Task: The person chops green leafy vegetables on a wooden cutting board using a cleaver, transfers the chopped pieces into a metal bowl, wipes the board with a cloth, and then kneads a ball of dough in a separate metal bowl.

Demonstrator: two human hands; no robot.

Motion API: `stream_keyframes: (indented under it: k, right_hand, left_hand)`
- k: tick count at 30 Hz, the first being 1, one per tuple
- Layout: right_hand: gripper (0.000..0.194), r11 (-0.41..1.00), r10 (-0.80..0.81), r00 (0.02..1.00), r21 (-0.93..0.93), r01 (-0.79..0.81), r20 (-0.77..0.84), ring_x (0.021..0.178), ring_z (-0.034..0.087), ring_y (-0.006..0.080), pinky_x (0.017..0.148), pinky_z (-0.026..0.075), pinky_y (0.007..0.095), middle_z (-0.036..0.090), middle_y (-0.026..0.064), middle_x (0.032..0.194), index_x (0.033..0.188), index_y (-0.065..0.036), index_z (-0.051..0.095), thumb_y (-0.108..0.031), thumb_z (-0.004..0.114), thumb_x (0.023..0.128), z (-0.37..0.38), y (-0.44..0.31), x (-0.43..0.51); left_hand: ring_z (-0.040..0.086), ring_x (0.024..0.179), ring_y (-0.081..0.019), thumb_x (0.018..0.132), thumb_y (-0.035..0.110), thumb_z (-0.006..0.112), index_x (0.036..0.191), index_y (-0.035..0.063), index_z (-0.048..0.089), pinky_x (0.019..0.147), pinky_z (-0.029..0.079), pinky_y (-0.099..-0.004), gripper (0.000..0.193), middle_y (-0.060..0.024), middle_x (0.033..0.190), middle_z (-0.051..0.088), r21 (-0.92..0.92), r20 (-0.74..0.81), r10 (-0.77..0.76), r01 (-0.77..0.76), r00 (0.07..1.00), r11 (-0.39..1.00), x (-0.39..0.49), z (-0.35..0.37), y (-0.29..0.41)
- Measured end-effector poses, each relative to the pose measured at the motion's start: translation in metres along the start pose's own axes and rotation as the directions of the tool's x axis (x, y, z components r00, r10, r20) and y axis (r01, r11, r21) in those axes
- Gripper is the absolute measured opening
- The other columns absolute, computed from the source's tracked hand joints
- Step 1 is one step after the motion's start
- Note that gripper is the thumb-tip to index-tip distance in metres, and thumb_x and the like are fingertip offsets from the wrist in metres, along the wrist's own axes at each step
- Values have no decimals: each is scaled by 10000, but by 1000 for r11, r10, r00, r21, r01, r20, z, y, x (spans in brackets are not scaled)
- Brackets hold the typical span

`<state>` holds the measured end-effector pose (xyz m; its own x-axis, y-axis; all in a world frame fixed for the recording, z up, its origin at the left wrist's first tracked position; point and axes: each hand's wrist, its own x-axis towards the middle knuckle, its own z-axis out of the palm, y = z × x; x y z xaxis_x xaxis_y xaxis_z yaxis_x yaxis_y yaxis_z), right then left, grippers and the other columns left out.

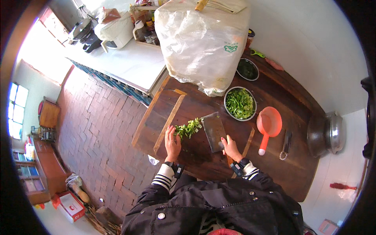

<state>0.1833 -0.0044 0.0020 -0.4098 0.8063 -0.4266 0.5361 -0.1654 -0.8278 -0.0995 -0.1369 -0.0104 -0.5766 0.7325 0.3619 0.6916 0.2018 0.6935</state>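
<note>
Chopped green vegetable lies in a small heap on the dark wooden table. My left hand is at the heap's left end, its fingers extended and nothing gripped in them. The wooden handle of a broad cleaver is in my right hand, and the blade lies nearly flat, its far corner beside the right end of the heap. Just beyond the blade stands a round metal-rimmed bowl filled with more chopped greens.
A plastic-covered bulky object stands at the table's far side, near a second bowl with dark contents. To the right are an orange plastic dipper, a dark strip-like item with a beaded loop and metal pots.
</note>
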Motion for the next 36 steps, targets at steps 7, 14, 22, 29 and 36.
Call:
stream_keyframes:
  k: [7, 14, 22, 29, 36]
  right_hand:
    - [514, 998, 5, 1000, -70, -6, -14, 424, 612, 268, 409, 489, 379, 664, 218, 801, 1183, 74, 488, -410, 511, 1013, -5, -6, 27]
    - [617, 998, 1, 982, -66, 12, 190, 422, 595, 215, 403, 473, 353, 650, 182, 766, 1348, 96, 393, -397, 539, 1008, 25, -27, 43]
    - [633, 978, -29, 945, -188, 95, 326, 429, 608, 217, 426, 494, 362, 646, 179, 664, 1405, 82, 368, -378, 545, 1007, 71, -36, 42]
    - [555, 982, -32, 940, -164, 92, 338, 496, 655, 302, 506, 535, 418, 667, 229, 682, 1345, 80, 429, -360, 510, 1016, 111, -34, 20]
    - [547, 985, -131, 964, -76, 152, 231, 415, 603, 222, 422, 485, 361, 641, 190, 611, 1379, 107, 391, -286, 527, 1024, 80, -42, 3]
  left_hand:
    - [328, 1426, -368, 929, 115, 600, 1425, -22, 392, 1181, 274, -433, 555, -233, 1504, 368, 62, 16, -142, 141, 990, 988, -7, 12, -4]
    - [270, 1456, -363, 949, 148, 576, 1452, -35, 338, 1204, 228, -448, 585, -228, 1529, 335, 98, 47, -139, 134, 989, 986, -2, 33, 1]
    - [284, 1445, -381, 953, 155, 580, 1438, -57, 356, 1201, 233, -452, 575, -251, 1515, 339, 50, -57, -142, 145, 988, 988, 6, 52, 15]
    - [299, 1437, -388, 928, 133, 627, 1430, -53, 377, 1188, 258, -452, 591, -240, 1502, 365, -16, -185, -205, 205, 961, 979, 4, 54, 19]
    - [318, 1428, -385, 911, 128, 664, 1406, -24, 420, 1170, 282, -458, 572, -218, 1486, 398, -105, -155, -182, 167, 971, 980, 17, 67, 54]
